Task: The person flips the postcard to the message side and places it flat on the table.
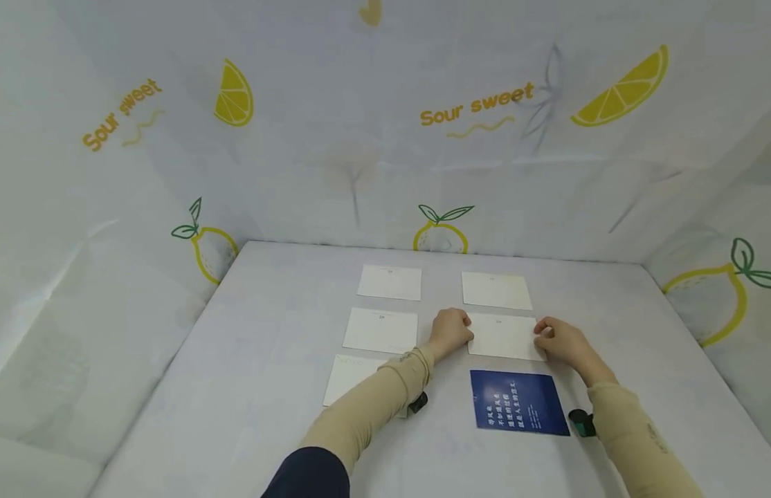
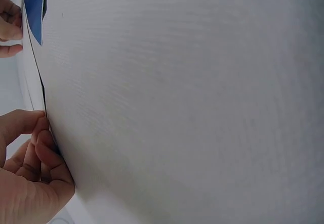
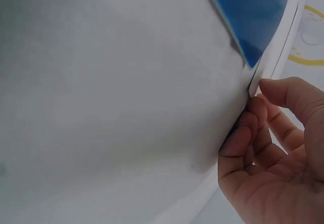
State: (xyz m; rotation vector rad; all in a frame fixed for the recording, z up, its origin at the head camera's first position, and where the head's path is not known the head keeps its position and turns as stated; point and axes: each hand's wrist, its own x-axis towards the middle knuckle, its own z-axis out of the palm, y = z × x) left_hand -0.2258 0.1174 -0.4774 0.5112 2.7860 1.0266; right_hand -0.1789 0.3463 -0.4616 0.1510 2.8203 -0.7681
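A white card (image 1: pixel 507 337) with a small printed mark near its top edge lies between my two hands, in the right-hand column of cards. My left hand (image 1: pixel 450 332) pinches its left edge between thumb and curled fingers. On the opposite side, my right hand (image 1: pixel 565 342) pinches the right edge. Both wrist views show the fingertips low against the table: the left hand (image 2: pixel 35 168) at one end of the card, the right hand (image 3: pixel 276 143) at the other. Just nearer to me lies a blue card (image 1: pixel 519 402) with white writing.
Behind the held card lies another white card (image 1: pixel 496 290). Several more white cards form a left column, including a far one (image 1: pixel 389 283), a middle one (image 1: pixel 381 330) and a near one (image 1: pixel 347 377) partly under my left sleeve. Lemon-printed sheeting (image 1: pixel 336 138) walls the white table (image 1: pixel 236 394).
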